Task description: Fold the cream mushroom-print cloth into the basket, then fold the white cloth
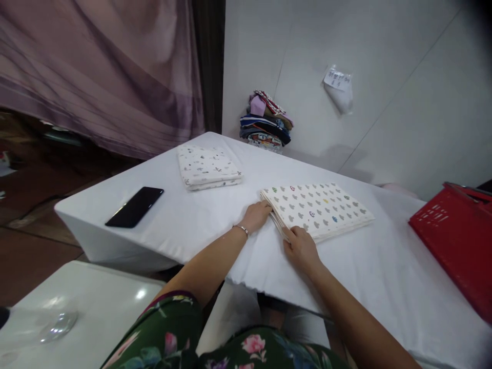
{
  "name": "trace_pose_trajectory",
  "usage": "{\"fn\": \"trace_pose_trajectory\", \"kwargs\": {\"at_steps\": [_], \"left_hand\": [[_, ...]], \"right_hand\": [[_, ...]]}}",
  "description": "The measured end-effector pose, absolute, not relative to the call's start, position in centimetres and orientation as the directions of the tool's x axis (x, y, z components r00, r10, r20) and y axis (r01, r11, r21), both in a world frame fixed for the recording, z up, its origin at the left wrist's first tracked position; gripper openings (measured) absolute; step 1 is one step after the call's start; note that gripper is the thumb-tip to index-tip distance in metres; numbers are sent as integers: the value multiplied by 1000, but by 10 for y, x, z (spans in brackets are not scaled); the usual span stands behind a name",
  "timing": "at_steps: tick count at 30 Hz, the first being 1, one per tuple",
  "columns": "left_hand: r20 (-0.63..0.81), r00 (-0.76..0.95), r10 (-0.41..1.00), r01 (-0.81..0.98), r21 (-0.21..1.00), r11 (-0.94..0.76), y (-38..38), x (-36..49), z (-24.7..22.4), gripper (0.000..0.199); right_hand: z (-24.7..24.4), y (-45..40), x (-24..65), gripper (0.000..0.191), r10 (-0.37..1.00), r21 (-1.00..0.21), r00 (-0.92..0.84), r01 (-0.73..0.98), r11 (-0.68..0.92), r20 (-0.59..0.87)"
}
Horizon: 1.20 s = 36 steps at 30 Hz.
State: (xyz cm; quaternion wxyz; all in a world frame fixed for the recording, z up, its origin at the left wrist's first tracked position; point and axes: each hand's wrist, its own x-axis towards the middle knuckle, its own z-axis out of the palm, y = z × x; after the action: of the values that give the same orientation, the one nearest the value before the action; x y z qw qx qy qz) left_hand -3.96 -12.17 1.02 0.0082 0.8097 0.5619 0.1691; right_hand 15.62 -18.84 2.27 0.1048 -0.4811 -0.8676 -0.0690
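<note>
A folded cream cloth (319,207) with grey, blue and yellow motifs lies on the white-covered table (215,220). At its left edge, my left hand (258,215), with a bracelet at the wrist, grips the folded layers between its fingers. My right hand (302,247) holds the near left corner of the same cloth, thumb on top and the other fingers partly hidden. Farther left rests a second folded white cloth (207,166) with small dark prints, apart from both hands.
A black phone (134,207) lies on the table's left side. On the right stands a red basket (457,241). A clothes stack (266,123) sits behind the table by the wall. A white surface (111,292) with a clear container (59,325) is at lower left.
</note>
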Motion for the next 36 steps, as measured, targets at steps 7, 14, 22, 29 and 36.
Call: {"fn": "trace_pose_trajectory", "kwargs": {"at_steps": [7, 14, 22, 29, 36], "left_hand": [[238, 237, 942, 916, 269, -298, -126, -38, 14, 24], [208, 202, 957, 931, 261, -254, -125, -36, 17, 25], [237, 141, 961, 906, 360, -222, -126, -39, 15, 28], [106, 57, 993, 872, 478, -101, -113, -38, 28, 27], [24, -175, 984, 831, 540, 134, -95, -24, 36, 28]], "right_hand": [[18, -188, 158, 27, 792, 25, -541, 830, 558, 284], [11, -189, 163, 39, 773, -32, -541, 813, 582, 330], [6, -194, 168, 45, 752, -51, -547, 796, 604, 369], [7, -194, 163, 41, 759, -82, -532, 796, 599, 376], [12, -196, 158, 41, 790, -90, -498, 824, 560, 359]]}}
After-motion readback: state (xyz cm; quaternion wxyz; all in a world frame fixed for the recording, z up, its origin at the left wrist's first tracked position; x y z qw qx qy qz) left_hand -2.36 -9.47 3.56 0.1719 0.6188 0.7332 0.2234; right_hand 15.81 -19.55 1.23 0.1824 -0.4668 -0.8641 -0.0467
